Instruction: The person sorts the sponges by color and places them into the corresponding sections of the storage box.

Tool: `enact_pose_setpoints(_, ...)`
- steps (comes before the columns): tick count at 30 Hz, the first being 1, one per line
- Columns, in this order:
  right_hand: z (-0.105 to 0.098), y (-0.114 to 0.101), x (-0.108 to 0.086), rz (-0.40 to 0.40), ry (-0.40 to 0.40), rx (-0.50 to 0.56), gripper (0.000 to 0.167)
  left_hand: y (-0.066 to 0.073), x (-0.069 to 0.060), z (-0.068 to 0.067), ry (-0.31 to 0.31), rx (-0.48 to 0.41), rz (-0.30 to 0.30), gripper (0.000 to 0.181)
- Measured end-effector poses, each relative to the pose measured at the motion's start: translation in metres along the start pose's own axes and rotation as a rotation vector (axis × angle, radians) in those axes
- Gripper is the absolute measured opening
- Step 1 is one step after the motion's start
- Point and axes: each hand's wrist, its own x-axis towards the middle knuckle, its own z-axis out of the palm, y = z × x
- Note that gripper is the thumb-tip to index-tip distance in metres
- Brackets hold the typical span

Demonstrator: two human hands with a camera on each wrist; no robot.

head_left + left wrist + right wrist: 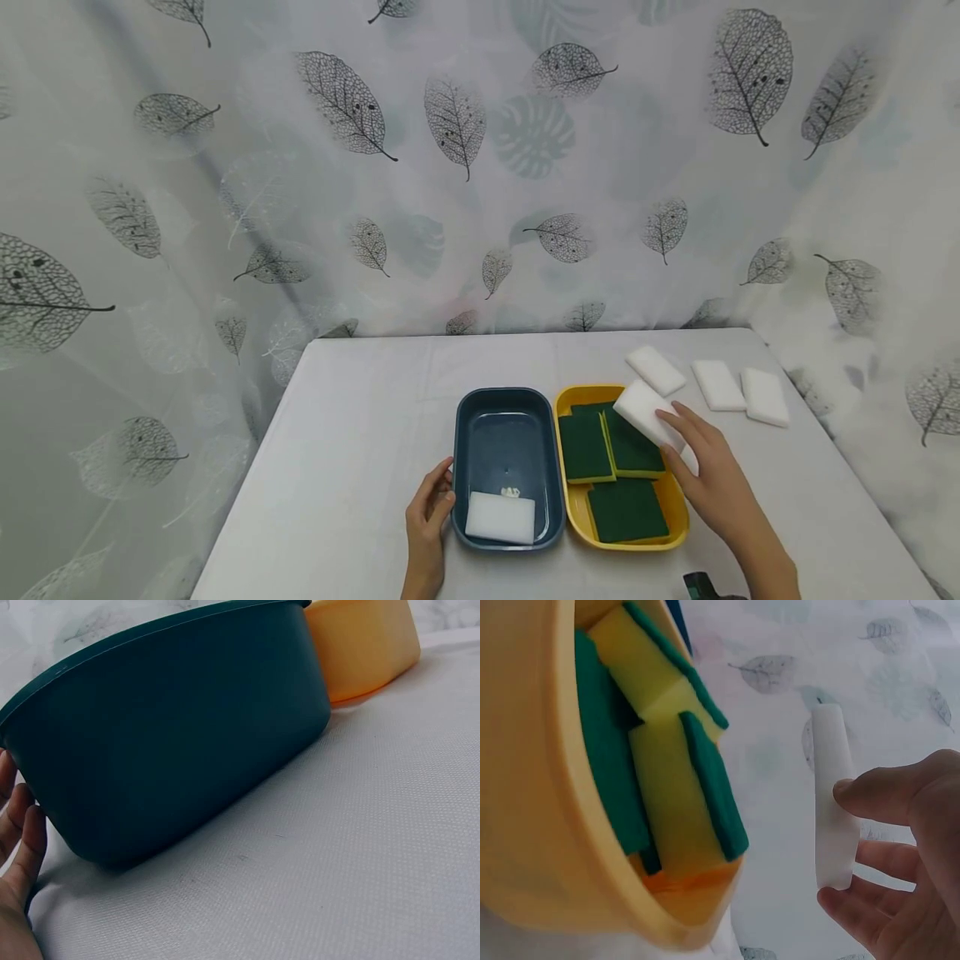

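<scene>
My right hand [712,483] pinches a white sponge block [643,412] above the yellow tray [678,521]; in the right wrist view the thumb and fingers of the hand [900,847] grip the block [832,795] on edge. Green-and-yellow sponges [628,508] lie in the yellow tray. At the left side of the dark blue tray [459,450], my left hand [429,525] touches the outer wall with relaxed fingers. One white block [500,518] lies at the near end inside the blue tray, with a small pale mark behind it.
Beyond the yellow tray and to its right, white blocks [718,385] lie on the white-covered table [337,450]. A dark object [699,585] shows at the near edge by the right forearm. A leaf-patterned curtain [465,208] hangs behind.
</scene>
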Motion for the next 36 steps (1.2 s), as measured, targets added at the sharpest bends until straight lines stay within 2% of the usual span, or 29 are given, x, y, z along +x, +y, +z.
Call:
enact_pose_setpoints(6,0.006,-0.013,0.004,0.0,-0.025,0.033,0.054,-0.001,0.0,0.0,-0.002,-0.011,0.005,0.041)
enact_pose_setpoints(14,0.016,-0.03,0.009,-0.038,-0.017,0.095,0.055,0.0,0.0,-0.001,0.004,-0.021,-0.011,0.041)
enact_pose_setpoints(24,0.036,-0.047,0.013,-0.121,-0.02,0.105,0.056,-0.002,0.001,-0.001,-0.007,-0.013,-0.01,0.04)
enact_pose_setpoints(31,0.05,-0.057,0.014,-0.169,-0.022,0.097,0.058,-0.003,0.002,-0.001,-0.002,-0.028,0.019,0.041)
enact_pose_setpoints(36,0.058,-0.064,0.014,-0.181,-0.052,0.104,0.058,-0.003,0.002,0.0,-0.007,-0.046,0.029,0.041)
